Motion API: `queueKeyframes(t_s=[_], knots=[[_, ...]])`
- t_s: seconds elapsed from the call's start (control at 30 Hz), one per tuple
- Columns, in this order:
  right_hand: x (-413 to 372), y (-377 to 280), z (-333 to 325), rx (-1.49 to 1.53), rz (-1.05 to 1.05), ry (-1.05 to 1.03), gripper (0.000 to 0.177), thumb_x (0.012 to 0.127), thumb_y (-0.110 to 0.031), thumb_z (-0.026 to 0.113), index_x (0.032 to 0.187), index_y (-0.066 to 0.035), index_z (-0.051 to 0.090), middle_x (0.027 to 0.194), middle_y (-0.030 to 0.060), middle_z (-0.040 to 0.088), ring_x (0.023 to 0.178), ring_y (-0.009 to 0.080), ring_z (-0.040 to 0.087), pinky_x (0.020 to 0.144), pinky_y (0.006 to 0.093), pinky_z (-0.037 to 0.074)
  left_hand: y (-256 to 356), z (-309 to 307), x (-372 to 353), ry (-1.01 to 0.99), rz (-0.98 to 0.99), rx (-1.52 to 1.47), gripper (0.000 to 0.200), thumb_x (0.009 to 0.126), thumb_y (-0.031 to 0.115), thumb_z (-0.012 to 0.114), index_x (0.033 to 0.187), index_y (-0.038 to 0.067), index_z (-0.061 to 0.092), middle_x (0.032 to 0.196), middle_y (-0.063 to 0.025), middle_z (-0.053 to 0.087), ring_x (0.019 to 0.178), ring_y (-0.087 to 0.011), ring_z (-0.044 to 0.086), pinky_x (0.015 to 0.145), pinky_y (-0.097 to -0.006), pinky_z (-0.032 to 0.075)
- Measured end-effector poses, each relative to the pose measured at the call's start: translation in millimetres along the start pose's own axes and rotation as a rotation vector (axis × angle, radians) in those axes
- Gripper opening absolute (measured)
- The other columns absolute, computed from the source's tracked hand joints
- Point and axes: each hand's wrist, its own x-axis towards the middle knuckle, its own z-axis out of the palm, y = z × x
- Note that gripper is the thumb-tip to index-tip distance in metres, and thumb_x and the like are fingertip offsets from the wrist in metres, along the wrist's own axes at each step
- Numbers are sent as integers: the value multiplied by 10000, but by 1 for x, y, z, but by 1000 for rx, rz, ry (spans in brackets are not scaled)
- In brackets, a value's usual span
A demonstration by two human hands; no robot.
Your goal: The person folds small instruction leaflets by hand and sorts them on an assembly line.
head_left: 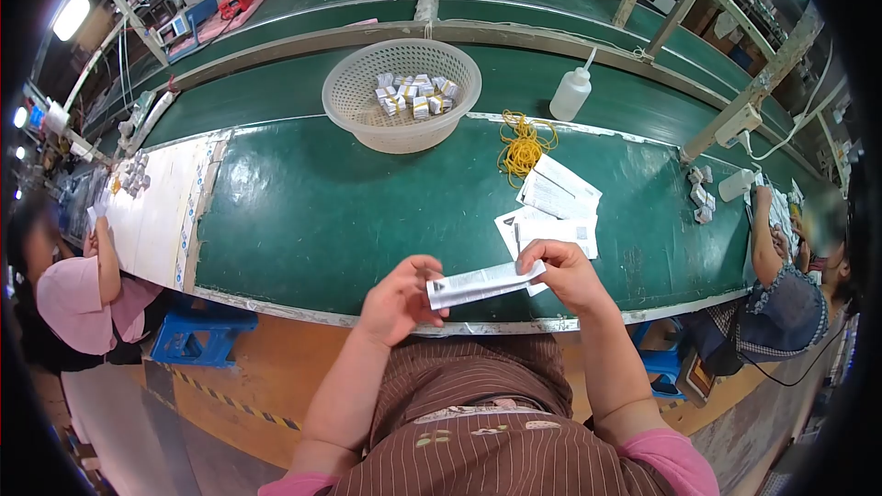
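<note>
A folded printed paper leaflet (pixel 482 286) is held up over the table's front edge, tilted slightly up to the right. My right hand (pixel 565 274) pinches its right end between thumb and fingers. At the other end, my left hand (pixel 400 298) has its fingers apart around the leaflet's left tip, some of them partly hidden behind the paper. Beyond my right hand, several loose printed sheets (pixel 560 186) lie overlapping on the green table. A tangled heap of yellow rubber bands (pixel 522 149) sits just behind these sheets.
A white perforated basket (pixel 401 133) holds several banded paper bundles (pixel 420 92). Near it stands a squeeze bottle (pixel 571 94). The green table (pixel 303 220) meets a pale board (pixel 161 211) on the left. One person works at each side, near blue stools (pixel 197 331).
</note>
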Motion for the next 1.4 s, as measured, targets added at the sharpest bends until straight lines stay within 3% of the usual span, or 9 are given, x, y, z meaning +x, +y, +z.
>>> queueKeyframes(t_s=[0.1, 0.23, 0.47, 0.57, 0.7, 0.83, 1.03, 1.2, 1.4], knots=[[3, -14, 2, -122, -43, -147, 153, 800, 86, 574, 858, -17, 671, 887, 19, 637, 856, 109, 580, 775, 249, 457, 19, 6, 9, 50, -213, 107, 523, 1023, 341, 292, 1266, -58, 528, 1075, -219, 652, 858, -291, 687, 659, -373, 580], [13, -25, 9, -230, -83, -265, 124, 797, 72, 584, 815, -17, 667, 883, 32, 636, 865, 137, 585, 789, 271, 454, 28, 33, 19, -272, -523, 566, 463, 1032, 333, 380, 1231, -52, 544, 1038, -170, 689, 822, -202, 684, 724, -319, 571], [12, -27, 8, -336, -109, -259, 109, 785, 68, 596, 769, -17, 663, 887, 46, 642, 873, 150, 581, 799, 292, 453, 18, 37, 15, -317, -469, 344, 360, 1018, 246, 462, 1186, -53, 574, 1021, -160, 694, 794, -170, 675, 727, -302, 559], [16, -16, -1, -232, -140, -250, 177, 822, 51, 575, 950, -14, 679, 921, 51, 652, 902, 153, 590, 809, 290, 462, 15, 41, 16, -312, -402, 483, 308, 1007, 201, 493, 1152, -49, 601, 997, -135, 697, 792, -151, 668, 719, -293, 551], [17, -18, 5, 180, 56, 226, 460, 926, -83, 542, 1372, -19, 450, 1128, 103, 613, 1012, 182, 596, 867, 304, 481, 4, 38, 17, -145, -262, 549, 268, 997, 175, 515, 1108, -37, 634, 973, -102, 704, 791, -126, 659, 712, -276, 539], [7, 7, 20, 249, 158, 131, 524, 911, -221, 628, 1346, 14, 455, 1179, 127, 601, 1068, 202, 580, 892, 367, 484, -5, 46, 17, -40, -160, 721, 267, 984, 183, 545, 1097, -37, 645, 944, -98, 710, 805, -131, 665, 724, -268, 532], [15, 4, 34, 127, -161, 237, 79, 865, -102, 681, 914, -40, 683, 868, 39, 666, 825, 154, 608, 776, 296, 478, -24, 33, 19, 56, -238, 694, 294, 977, 219, 560, 1118, -26, 637, 958, -102, 706, 812, -152, 668, 724, -274, 548], [-5, -10, 35, -806, -666, 84, 227, 695, -30, 726, 913, -87, 694, 897, 86, 671, 832, 287, 620, 792, 389, 455, -45, 17, 13, 76, -356, 66, 533, 993, 450, 467, 1265, -1, 546, 1112, -139, 663, 857, -204, 671, 727, -351, 562], [-17, 16, 79, -783, -607, -65, 207, 685, -20, 702, 879, -87, 676, 1061, 111, 629, 955, 293, 573, 831, 393, 435, -48, 18, 15, 141, -133, 232, 220, 984, 237, 542, 917, 40, 613, 829, -31, 612, 713, -118, 627, 570, -283, 555]])
